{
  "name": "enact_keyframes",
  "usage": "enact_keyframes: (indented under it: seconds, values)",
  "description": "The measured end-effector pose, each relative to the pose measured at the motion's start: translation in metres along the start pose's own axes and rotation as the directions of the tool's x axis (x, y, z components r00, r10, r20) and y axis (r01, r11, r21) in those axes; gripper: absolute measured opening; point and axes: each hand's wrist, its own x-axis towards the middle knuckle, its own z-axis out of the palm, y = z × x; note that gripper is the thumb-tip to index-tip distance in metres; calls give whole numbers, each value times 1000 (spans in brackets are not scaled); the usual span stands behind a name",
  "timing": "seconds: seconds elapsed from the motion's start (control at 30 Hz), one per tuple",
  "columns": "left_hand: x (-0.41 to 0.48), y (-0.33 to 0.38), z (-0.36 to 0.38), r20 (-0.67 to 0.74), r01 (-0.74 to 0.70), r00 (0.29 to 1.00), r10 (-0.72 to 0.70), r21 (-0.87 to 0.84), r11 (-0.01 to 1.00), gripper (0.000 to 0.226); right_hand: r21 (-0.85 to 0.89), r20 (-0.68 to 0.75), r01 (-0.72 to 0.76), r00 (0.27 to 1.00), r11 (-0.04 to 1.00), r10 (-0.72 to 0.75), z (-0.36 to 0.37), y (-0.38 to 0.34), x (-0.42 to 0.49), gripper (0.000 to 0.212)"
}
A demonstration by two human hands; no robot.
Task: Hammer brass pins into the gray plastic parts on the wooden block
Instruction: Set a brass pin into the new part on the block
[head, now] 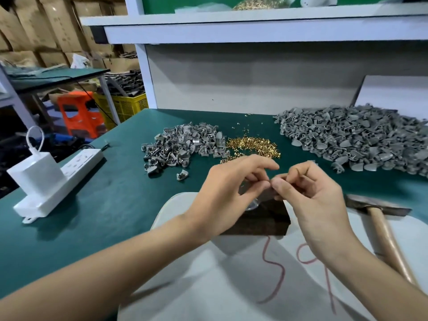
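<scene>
Closest in, a pale sheet (220, 286) with red scribbles lies over the near edge of the green counter (115, 205), and both forearms cross it. On its far end sits the dark wooden block (261, 220), with much of its top hidden behind the hands.

The left hand (231, 188) comes in from the left with its index finger stretched out. Its other fingers are curled down onto a small gray plastic part (267, 196) just above the block, and that part is blurred. The right hand (312, 195) meets it fingertip to fingertip, thumb and forefinger pinched tight. What is between them is too small to make out.

Just right of that hand the hammer (379, 218) lies flat and untouched, head toward the block and wooden handle running back to the near edge.

Past the hands, a loose pile of brass pins (253, 147) glitters mid-counter. A small heap of gray parts (185, 147) touches its left side, and a much larger heap (354, 140) sprawls well off to the right. At the far left, a white power strip (69, 184) carries a white charger (37, 172).

Behind it all stands a white back panel, and the shelf (254, 19) above it holds a bag of brass bits (259, 2). Off the counter to the left are an orange stool (81, 114), a yellow crate (125, 105) and stacked cardboard boxes (46, 26).
</scene>
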Motion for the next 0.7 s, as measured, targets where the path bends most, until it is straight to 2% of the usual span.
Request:
enact_keyframes:
  seconds: [0.13, 0.3, 0.37, 0.43, 0.5, 0.6, 0.7]
  values:
    - [-13, -6, 8, -147, 46, 987, -60, -96, 994, 28, 114, 58, -67, 996, 991, 61, 1, 1, 1, 16]
    - [-16, -1, 4, -83, 46, 995, -59, -148, 988, 34, 52, 66, -43, 997, 998, 39, 0, 4, 3, 28]
    - [-22, -1, -2, -68, 62, 995, -70, -116, 991, 41, -30, 58, 0, 998, 1000, 2, 0, 5, 2, 31]
    - [-32, -6, -8, -90, 88, 993, -83, 57, 994, 45, -135, 65, 49, 997, 990, -40, 1, 5, 1, 32]
    - [-44, -9, -12, -62, 190, 981, -182, 162, 968, 45, -204, 89, 84, 994, 975, -67, 3, 5, 0, 31]
    - [-54, -11, -10, 22, 304, 949, -314, 192, 933, 40, -325, 142, 124, 987, 938, -81, 7, 5, -2, 29]
    - [-54, -11, -4, 28, 323, 943, -332, 172, 931, 37, -458, 197, 170, 977, 873, -87, 11, 4, -3, 26]
